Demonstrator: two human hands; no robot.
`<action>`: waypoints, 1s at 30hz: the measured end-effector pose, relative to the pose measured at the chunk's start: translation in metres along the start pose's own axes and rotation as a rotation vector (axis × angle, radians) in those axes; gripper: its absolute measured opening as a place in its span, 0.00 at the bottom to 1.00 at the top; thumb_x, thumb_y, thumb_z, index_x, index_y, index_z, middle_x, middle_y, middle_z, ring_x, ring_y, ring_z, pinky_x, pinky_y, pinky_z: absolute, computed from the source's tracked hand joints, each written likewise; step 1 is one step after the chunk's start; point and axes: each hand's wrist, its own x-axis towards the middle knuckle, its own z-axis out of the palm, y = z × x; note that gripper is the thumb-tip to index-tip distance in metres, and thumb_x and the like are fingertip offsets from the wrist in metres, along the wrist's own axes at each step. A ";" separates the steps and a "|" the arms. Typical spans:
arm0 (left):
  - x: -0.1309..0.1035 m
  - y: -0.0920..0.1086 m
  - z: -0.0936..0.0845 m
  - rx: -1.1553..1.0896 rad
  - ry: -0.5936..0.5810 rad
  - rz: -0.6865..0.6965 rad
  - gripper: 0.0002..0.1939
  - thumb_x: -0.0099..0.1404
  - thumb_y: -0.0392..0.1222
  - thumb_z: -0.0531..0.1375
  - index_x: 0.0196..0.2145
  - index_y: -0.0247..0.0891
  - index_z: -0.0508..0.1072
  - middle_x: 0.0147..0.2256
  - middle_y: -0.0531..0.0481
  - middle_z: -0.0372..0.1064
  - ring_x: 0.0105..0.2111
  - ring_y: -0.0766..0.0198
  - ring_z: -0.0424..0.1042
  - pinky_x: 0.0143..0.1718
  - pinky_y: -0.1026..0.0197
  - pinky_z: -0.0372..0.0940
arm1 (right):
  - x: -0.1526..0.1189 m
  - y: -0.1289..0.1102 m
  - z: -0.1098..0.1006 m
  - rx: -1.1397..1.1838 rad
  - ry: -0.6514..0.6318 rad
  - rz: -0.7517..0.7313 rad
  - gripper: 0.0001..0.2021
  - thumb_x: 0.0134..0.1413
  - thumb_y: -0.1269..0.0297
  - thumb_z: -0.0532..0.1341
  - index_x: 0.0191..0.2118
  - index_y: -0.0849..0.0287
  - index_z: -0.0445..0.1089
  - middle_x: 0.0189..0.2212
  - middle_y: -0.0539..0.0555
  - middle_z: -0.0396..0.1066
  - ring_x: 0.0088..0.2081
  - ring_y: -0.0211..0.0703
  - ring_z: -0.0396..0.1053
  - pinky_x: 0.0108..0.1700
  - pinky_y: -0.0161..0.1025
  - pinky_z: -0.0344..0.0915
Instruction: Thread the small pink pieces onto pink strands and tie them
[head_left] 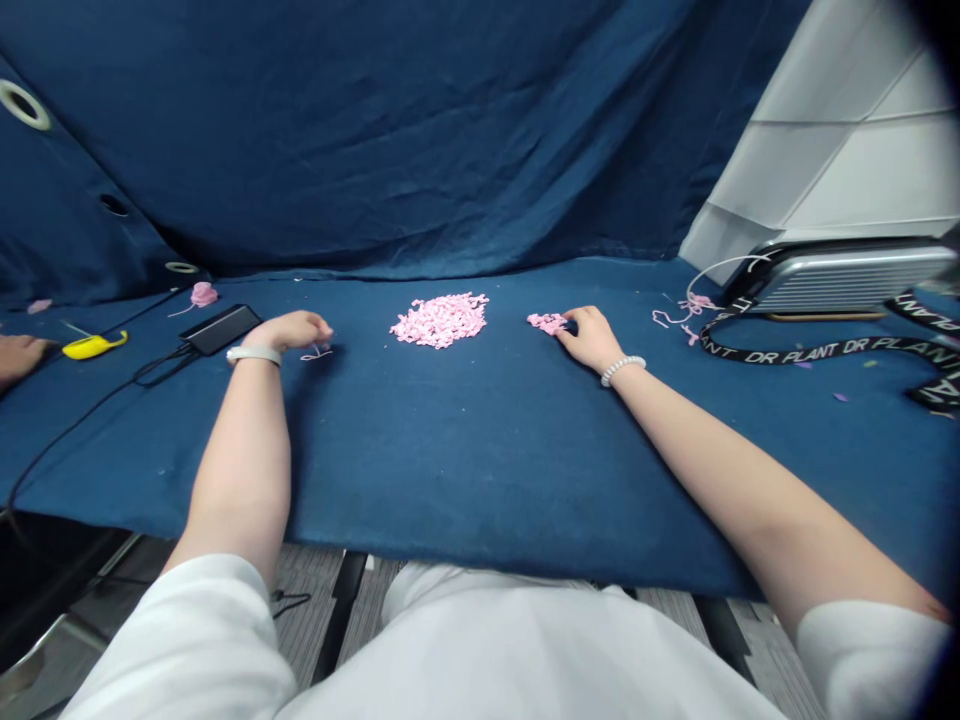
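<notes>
A heap of small pink pieces (440, 320) lies on the blue cloth between my hands; their exact kind is too small to make out. My left hand (294, 330) is left of the heap, its fingers curled together. Just under those fingers shows a short pale thread (316, 352); whether they grip it or anything else is hidden. On the other side, my right hand (592, 340) closes its thumb and fingertips at the edge of a smaller cluster of pink pieces (546, 322). A dark spot shows between thumb and fingers there.
At left are a black box (223, 330) with cables, a yellow tool (95, 345), a pink yarn clump (203, 294) and another person's hand (21, 358). At right lie pink yarn scraps (697, 305), a lettered black strap (817, 353) and a silver ridged case (847, 280).
</notes>
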 end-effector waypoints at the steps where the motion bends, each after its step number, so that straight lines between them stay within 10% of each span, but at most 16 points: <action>1: -0.005 0.010 -0.004 -0.104 0.057 0.060 0.05 0.51 0.28 0.61 0.28 0.30 0.71 0.28 0.50 0.69 0.29 0.65 0.66 0.35 0.65 0.58 | 0.000 -0.001 0.000 -0.008 -0.003 0.003 0.31 0.44 0.46 0.49 0.52 0.60 0.62 0.51 0.57 0.52 0.53 0.28 0.51 0.67 0.45 0.51; 6: -0.065 0.080 -0.013 -0.717 0.007 0.607 0.02 0.62 0.33 0.55 0.32 0.31 0.64 0.39 0.45 0.70 0.44 0.58 0.68 0.50 0.53 0.59 | -0.002 -0.004 -0.001 -0.005 -0.001 -0.001 0.29 0.44 0.48 0.50 0.51 0.59 0.63 0.50 0.56 0.54 0.53 0.28 0.51 0.66 0.45 0.53; 10: -0.116 0.132 0.006 -0.852 -0.036 0.895 0.04 0.62 0.34 0.58 0.32 0.33 0.64 0.29 0.50 0.68 0.35 0.60 0.71 0.47 0.48 0.63 | -0.007 -0.009 -0.005 0.072 0.026 -0.022 0.29 0.44 0.49 0.50 0.50 0.60 0.64 0.50 0.56 0.55 0.52 0.26 0.52 0.67 0.44 0.52; 15: -0.131 0.166 0.049 -0.867 0.079 0.860 0.07 0.58 0.34 0.62 0.32 0.32 0.66 0.24 0.50 0.67 0.27 0.66 0.71 0.39 0.57 0.68 | -0.018 -0.053 -0.010 0.360 -0.031 0.060 0.31 0.42 0.45 0.52 0.51 0.60 0.62 0.48 0.54 0.58 0.44 0.16 0.56 0.61 0.33 0.60; 23: -0.127 0.182 0.105 -1.048 -0.049 0.654 0.22 0.47 0.36 0.69 0.41 0.30 0.70 0.31 0.45 0.71 0.33 0.63 0.73 0.36 0.65 0.67 | -0.088 -0.174 -0.023 0.758 -0.617 -0.207 0.34 0.42 0.50 0.57 0.56 0.58 0.54 0.52 0.51 0.57 0.42 0.07 0.60 0.46 0.10 0.61; 26: -0.130 0.186 0.119 -1.044 -0.014 0.638 0.23 0.46 0.37 0.70 0.41 0.30 0.72 0.32 0.44 0.72 0.32 0.64 0.73 0.35 0.65 0.67 | -0.103 -0.185 -0.032 0.679 -0.762 -0.254 0.34 0.46 0.43 0.50 0.54 0.64 0.55 0.40 0.52 0.65 0.29 0.08 0.57 0.34 0.14 0.59; 30: -0.130 0.188 0.133 -1.073 -0.014 0.628 0.21 0.47 0.37 0.69 0.40 0.30 0.73 0.33 0.43 0.72 0.34 0.64 0.73 0.39 0.63 0.66 | -0.110 -0.174 -0.048 0.606 -0.653 -0.240 0.37 0.46 0.38 0.45 0.45 0.71 0.61 0.24 0.50 0.61 0.25 0.07 0.50 0.31 0.12 0.54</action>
